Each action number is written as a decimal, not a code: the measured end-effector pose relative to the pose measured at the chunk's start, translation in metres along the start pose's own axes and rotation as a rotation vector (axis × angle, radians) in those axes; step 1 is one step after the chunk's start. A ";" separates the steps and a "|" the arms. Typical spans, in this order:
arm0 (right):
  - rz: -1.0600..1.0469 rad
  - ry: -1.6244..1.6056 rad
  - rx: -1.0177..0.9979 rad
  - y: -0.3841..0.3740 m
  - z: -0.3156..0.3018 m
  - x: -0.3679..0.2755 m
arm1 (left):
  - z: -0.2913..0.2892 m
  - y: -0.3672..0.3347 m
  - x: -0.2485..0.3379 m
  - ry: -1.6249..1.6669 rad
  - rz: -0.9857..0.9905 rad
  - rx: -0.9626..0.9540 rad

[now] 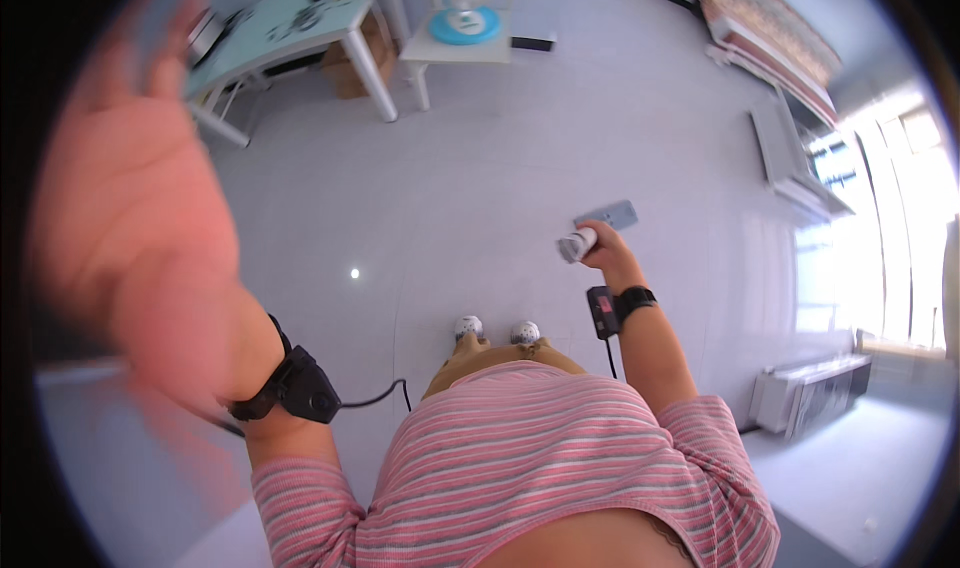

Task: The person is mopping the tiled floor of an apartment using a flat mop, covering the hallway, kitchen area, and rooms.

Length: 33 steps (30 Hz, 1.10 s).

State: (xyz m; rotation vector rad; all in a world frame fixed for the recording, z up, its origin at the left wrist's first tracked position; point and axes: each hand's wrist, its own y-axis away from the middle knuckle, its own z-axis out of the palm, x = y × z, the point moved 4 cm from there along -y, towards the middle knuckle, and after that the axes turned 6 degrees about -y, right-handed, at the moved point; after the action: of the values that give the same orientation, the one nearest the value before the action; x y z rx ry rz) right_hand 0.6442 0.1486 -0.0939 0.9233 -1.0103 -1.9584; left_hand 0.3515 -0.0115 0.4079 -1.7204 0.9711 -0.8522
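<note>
My left hand (pixel 160 228) is raised close on the left, large and blurred. Its palm shows, the fingers point up and spread apart, and nothing is seen in it. Lower and to the right, my right hand (pixel 606 252) is closed around a short white cylinder with a grey end (pixel 576 245); its exact kind I cannot make out. Just beyond that hand shows a flat blue-grey rectangle (pixel 612 215), phone-like in shape. Whether the fingers also hold it or it lies apart, I cannot tell.
A pale table (pixel 290 28) with small dark items stands at the far left, a cardboard box (pixel 355 63) under it. Beside it, a white chair (pixel 450 53) carries a blue-based fan (pixel 465 25). White cabinets (pixel 800 393) and a bright window (pixel 900 208) line the right.
</note>
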 end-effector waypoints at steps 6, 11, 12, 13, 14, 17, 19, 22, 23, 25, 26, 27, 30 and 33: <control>-0.003 0.007 0.089 0.020 0.029 0.017 | 0.136 0.136 -0.059 0.187 -0.943 -0.619; -0.082 0.052 0.044 0.018 0.036 0.014 | 0.203 0.189 -0.038 0.384 -0.980 -0.841; -0.082 0.032 0.048 0.014 0.040 0.017 | 0.208 0.194 -0.037 0.393 -0.972 -0.860; -0.114 0.015 0.058 0.014 0.046 0.017 | 0.207 0.196 -0.044 0.287 -0.988 -0.801; -0.143 0.000 0.068 0.013 0.051 0.018 | 0.206 0.198 -0.050 0.179 -1.001 -0.739; -0.178 -0.160 0.060 0.002 0.042 0.016 | 0.217 0.196 -0.044 -0.073 -0.874 -0.545; -0.192 -0.218 0.001 -0.007 0.037 0.019 | 0.221 0.198 -0.047 -0.131 -0.822 -0.501; -0.222 -0.290 -0.072 -0.011 0.046 0.016 | 0.222 0.192 -0.060 -0.181 -0.799 -0.455; -0.245 -0.310 -0.086 -0.008 0.050 0.011 | 0.224 0.189 -0.065 -0.172 -0.821 -0.455; -0.261 -0.325 -0.063 -0.001 0.054 0.005 | 0.228 0.184 -0.072 -0.158 -0.815 -0.453; -0.267 -0.320 -0.034 0.005 0.054 0.003 | 0.230 0.183 -0.074 -0.144 -0.812 -0.456; -0.277 -0.318 0.001 0.007 0.050 0.001 | 0.232 0.182 -0.074 -0.122 -0.807 -0.461; -0.321 -0.382 0.001 0.014 0.040 0.006 | 0.237 0.178 -0.069 -0.086 -0.776 -0.534; -0.356 -0.454 0.012 0.015 0.024 0.012 | 0.241 0.182 -0.066 -0.030 -0.706 -0.574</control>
State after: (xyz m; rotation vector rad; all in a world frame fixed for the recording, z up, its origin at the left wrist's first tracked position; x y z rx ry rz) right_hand 0.6228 0.1399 -0.0741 0.7126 -1.1663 -2.5404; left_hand 0.4902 0.0996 0.1547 -2.6440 0.6031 -1.0374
